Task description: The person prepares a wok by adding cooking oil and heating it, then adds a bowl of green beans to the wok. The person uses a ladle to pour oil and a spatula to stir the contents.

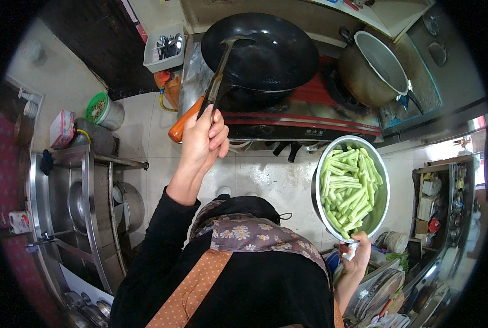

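Observation:
My left hand [206, 137] is closed around the handle of a metal wok spatula [223, 61], whose head rests inside a black wok [276, 53]. An orange-brown wooden handle [183, 123], apparently the wok's, runs close beside that hand. The wok sits on a gas stove [309, 92], and its inside looks dark and shiny with no food in it. At the right, my right hand [358, 250] grips the near rim of a metal bowl [386, 192], tilted and held off the stove. Cut pale-green bean pieces [350, 184] fill much of it. Something white and crumpled [350, 251] shows at my right fingers.
A large pot [361, 76] leans on the right burner. Left of the stove stands a plastic box of utensils [164, 53]. A steel sink unit [88, 205] is at my left, near a green-rimmed bucket [108, 112]. Behind my right arm are round chopping boards [375, 293].

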`<state>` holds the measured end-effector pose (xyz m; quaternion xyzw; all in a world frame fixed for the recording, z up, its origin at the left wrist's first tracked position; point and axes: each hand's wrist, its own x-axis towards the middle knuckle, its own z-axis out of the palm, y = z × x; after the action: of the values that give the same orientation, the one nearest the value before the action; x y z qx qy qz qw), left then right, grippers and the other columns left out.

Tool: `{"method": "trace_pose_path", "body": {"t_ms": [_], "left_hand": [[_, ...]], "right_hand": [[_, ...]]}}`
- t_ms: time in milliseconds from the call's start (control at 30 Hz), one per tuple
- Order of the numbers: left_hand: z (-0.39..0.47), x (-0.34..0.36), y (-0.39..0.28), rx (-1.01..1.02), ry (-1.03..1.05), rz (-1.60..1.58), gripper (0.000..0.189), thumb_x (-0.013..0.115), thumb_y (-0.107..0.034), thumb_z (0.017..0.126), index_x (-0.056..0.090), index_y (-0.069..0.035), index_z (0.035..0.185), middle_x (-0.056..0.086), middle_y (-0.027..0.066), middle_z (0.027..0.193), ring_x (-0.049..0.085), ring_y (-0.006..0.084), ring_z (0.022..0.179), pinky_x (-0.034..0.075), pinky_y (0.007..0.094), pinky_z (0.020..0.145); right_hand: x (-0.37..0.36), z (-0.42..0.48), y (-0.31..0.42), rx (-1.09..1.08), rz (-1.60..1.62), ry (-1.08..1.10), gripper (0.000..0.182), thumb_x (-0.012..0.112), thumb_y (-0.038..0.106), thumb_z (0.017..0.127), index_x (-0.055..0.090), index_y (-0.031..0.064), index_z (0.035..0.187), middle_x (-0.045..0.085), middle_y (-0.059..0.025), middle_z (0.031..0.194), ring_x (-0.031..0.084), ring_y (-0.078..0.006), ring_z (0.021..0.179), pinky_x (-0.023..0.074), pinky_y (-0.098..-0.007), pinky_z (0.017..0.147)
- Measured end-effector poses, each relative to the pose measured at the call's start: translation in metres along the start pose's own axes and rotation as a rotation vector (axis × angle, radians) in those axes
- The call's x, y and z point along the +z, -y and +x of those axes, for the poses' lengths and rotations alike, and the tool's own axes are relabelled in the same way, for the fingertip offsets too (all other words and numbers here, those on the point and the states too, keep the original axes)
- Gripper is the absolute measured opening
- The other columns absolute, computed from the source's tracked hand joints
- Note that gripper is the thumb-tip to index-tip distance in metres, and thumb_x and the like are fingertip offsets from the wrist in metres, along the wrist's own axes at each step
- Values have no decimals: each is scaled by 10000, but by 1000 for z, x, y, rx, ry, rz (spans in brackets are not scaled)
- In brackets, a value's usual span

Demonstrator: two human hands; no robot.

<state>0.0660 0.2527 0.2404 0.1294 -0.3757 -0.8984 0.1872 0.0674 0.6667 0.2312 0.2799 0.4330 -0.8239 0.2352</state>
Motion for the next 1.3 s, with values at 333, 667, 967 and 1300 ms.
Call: {"method": "trace_pose_path", "body": {"t_ms": [333, 667, 967, 1300], "left_hand": [[-7, 3, -7, 11, 17, -6, 261, 367, -228, 968, 433, -74, 768, 334, -44, 524, 295, 57, 358, 321, 242, 289], [-12, 6, -6, -23, 12, 10, 270, 356, -226, 970, 440, -73, 763, 327, -42, 523, 300, 58, 369, 326, 238, 295], [-11, 6, -5, -17, 24, 27, 262, 358, -221, 968, 432, -70, 768, 321, -38, 525, 298, 62, 368, 331, 244, 296], [-2, -6, 35, -141, 3, 124, 261, 397, -237, 963, 430, -56, 778, 325, -29, 532, 316, 69, 379, 361, 268, 319]], "right_hand": [[3, -3, 2, 29, -15, -34, 331, 503, 81, 706, 532, -83, 992, 639, -170, 733, 566, -222, 440, 419, -231, 299], [2, -3, 4, 48, 10, -14, 325, 500, 80, 706, 524, -87, 984, 633, -184, 720, 568, -227, 429, 434, -237, 305], [8, -4, 4, 41, 24, 9, 339, 500, 59, 699, 520, -84, 1005, 634, -164, 731, 590, -228, 476, 436, -233, 312], [6, -5, 7, 29, 11, -17, 338, 488, 61, 706, 518, -93, 1006, 634, -182, 731, 583, -224, 467, 409, -223, 293]]}}
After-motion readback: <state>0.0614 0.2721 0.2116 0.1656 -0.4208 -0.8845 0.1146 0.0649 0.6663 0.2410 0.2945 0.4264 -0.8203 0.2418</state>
